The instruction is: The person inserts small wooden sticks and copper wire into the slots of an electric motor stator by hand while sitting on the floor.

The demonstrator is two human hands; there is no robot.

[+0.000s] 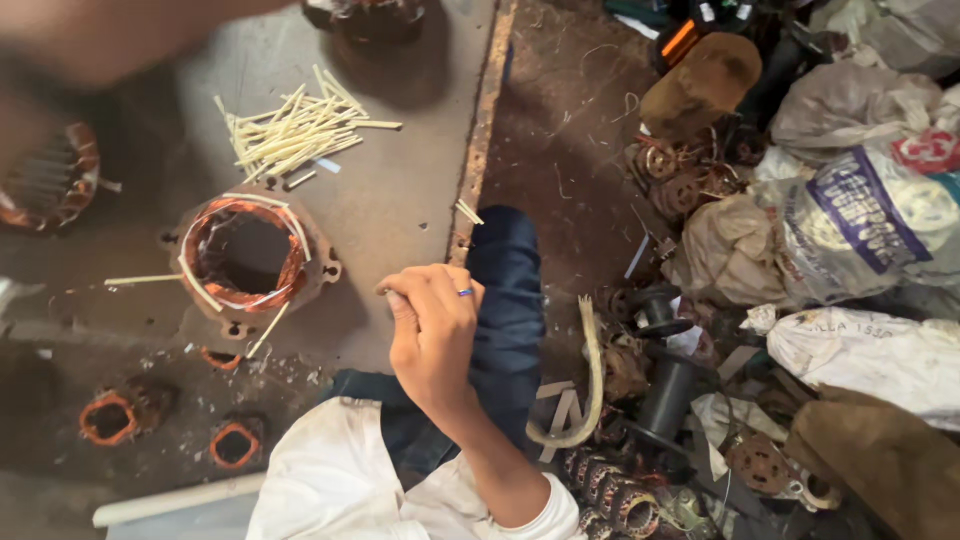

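Observation:
My right hand (432,335), a ring on one finger, hovers over the grey floor slab (400,180) with its fingers curled and the fingertips pinched on a small thin piece that barely shows. To its left lies a motor stator (248,255) with copper windings and pale sticks poking out of its slots. A loose pile of pale yellow sticks (295,130) lies beyond it. A blurred skin-coloured shape (110,40) crosses the top left corner close to the camera; whether it is my left hand is unclear.
Another wound stator (50,180) sits at the far left, and small copper coils (110,418) lie at the lower left. My blue trouser leg (505,290) rests on the slab's edge. Sacks (860,220), black spools (665,380) and scrap motor parts crowd the right side.

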